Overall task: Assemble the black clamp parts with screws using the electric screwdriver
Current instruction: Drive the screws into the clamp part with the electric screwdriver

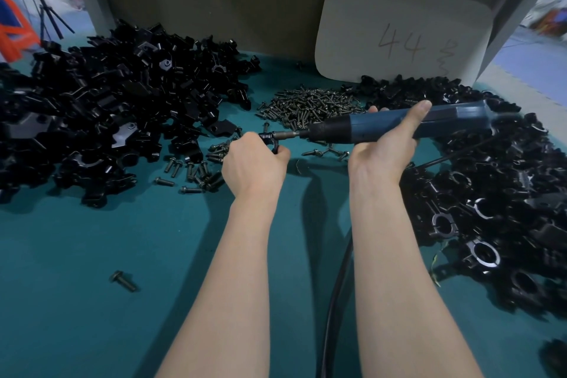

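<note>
My left hand grips a small black clamp just above the green table, most of it hidden by my fingers. My right hand holds the blue electric screwdriver lying almost level, its bit pointing left and touching the clamp's top. A heap of dark screws lies behind the hands, with loose screws scattered to the left of my left hand.
A big pile of black clamp parts covers the left of the table. Another pile of black clamps fills the right side. A pale card marked 44 leans at the back. The screwdriver's black cable runs between my forearms. One screw lies alone near left.
</note>
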`<state>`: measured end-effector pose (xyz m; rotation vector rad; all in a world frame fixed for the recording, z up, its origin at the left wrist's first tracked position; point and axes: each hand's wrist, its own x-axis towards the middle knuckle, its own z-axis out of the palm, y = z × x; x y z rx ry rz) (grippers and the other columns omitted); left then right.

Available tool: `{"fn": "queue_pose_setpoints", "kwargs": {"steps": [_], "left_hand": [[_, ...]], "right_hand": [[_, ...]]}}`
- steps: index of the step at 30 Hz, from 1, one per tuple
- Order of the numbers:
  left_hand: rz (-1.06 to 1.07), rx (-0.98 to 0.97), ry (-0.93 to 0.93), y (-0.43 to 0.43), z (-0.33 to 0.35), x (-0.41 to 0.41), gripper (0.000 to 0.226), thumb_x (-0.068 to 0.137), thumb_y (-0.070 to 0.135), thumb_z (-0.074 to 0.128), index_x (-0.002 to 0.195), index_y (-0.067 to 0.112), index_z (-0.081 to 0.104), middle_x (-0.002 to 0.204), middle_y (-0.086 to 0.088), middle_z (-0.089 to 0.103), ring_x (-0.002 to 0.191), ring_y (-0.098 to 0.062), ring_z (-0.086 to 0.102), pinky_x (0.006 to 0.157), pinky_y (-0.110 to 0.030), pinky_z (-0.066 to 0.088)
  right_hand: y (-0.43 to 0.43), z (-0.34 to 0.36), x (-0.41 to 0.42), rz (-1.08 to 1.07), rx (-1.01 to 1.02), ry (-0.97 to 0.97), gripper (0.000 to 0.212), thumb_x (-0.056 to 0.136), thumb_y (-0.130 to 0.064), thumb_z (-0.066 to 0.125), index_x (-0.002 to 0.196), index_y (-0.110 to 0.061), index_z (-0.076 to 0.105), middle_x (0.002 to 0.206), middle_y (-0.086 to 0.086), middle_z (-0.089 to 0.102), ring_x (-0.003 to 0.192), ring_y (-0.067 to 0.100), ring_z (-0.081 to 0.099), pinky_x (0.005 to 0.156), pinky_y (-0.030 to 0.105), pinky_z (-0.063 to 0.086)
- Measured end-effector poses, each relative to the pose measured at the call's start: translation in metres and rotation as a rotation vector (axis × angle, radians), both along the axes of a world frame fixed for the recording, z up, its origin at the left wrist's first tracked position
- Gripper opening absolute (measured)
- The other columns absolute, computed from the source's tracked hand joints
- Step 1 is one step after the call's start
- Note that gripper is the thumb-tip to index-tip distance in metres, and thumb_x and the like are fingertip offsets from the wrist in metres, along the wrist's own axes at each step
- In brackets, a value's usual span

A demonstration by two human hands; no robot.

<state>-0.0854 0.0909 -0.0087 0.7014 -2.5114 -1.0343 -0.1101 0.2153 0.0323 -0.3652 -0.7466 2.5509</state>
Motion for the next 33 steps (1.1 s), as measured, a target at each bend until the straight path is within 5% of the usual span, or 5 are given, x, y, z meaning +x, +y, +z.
{"fn": "queue_pose_setpoints", "kwargs": {"steps": [10,20,24,29,33], "left_hand": [[0.003,0.007,-0.036,0.001,0.004,0.001,0.028,0.083,0.037,0.065,0.09,0.01,0.064,0.082,-0.008,0.066,0.08,-0.032,0.065,0.063,-0.032,0.051],[-0.031,0.062,-0.126,-0.005,0.009,0.004,0.027,0.082,0.037,0.064,0.086,0.011,0.063,0.08,-0.007,0.071,0.077,-0.026,0.068,0.056,-0.027,0.045],[-0.085,0.092,-0.199,-0.011,0.013,0.007,0.03,0.083,0.039,0.063,0.09,0.01,0.064,0.078,-0.006,0.072,0.076,-0.023,0.07,0.065,-0.03,0.054],[-0.123,0.218,-0.243,-0.017,0.016,0.009,0.027,0.081,0.034,0.061,0.086,0.007,0.067,0.059,-0.002,0.07,0.048,-0.014,0.061,0.068,-0.028,0.056],[-0.091,0.443,-0.137,-0.019,0.011,0.007,0.021,0.085,0.029,0.064,0.082,0.009,0.065,0.059,-0.004,0.069,0.058,-0.02,0.066,0.077,-0.038,0.06]], "right_hand": [[-0.003,0.003,0.002,0.021,0.032,0.055,0.05,0.095,-0.042,0.051,0.132,-0.012,0.037,0.1,0.005,0.055,0.074,0.01,0.066,0.062,0.02,0.053],[-0.003,-0.001,0.006,0.141,0.038,0.114,0.049,0.093,-0.05,0.05,0.132,-0.021,0.041,0.106,0.006,0.056,0.1,0.022,0.062,0.083,0.03,0.052],[-0.001,-0.003,0.006,0.183,0.04,0.128,0.054,0.092,-0.05,0.053,0.136,-0.019,0.042,0.101,0.004,0.056,0.094,0.02,0.062,0.081,0.03,0.052],[0.005,-0.001,0.005,0.187,0.029,0.165,0.046,0.092,-0.047,0.055,0.127,-0.018,0.049,0.096,0.004,0.058,0.081,0.016,0.066,0.072,0.026,0.054],[0.011,0.003,0.005,0.166,-0.087,0.164,0.034,0.092,-0.048,0.055,0.111,-0.02,0.054,0.105,0.009,0.056,0.091,0.023,0.063,0.086,0.033,0.054]]}}
